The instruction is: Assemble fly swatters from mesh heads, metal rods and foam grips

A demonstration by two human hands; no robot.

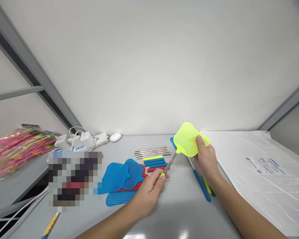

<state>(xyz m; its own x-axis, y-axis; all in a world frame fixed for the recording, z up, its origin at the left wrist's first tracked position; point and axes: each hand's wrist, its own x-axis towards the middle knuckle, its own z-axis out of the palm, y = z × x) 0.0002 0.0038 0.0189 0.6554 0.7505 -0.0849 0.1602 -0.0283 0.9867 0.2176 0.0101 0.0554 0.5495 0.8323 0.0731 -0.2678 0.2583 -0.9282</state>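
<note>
My left hand [150,189] is closed round the grip end of a yellow-green fly swatter [185,137], whose metal rod [171,162] slants up to the right. My right hand [207,156] pinches the perforated head at its right side, thumb on top. Beneath that hand lie fly swatters with blue [201,186] and yellow-green handles, partly hidden. Left of my left hand is a loose pile of blue swatter heads [114,176], with red ones partly covered. Several metal rods [151,152] lie behind, beside blue grips [153,162], a yellow-green grip [152,158] and a red grip [155,168].
A power strip [101,139] with white plugs and cables stands at the back left, near a white oval device [115,137]. Bagged pink items [25,149] sit far left. A white plastic-wrapped package [264,176] covers the right side. One area at left is pixelated.
</note>
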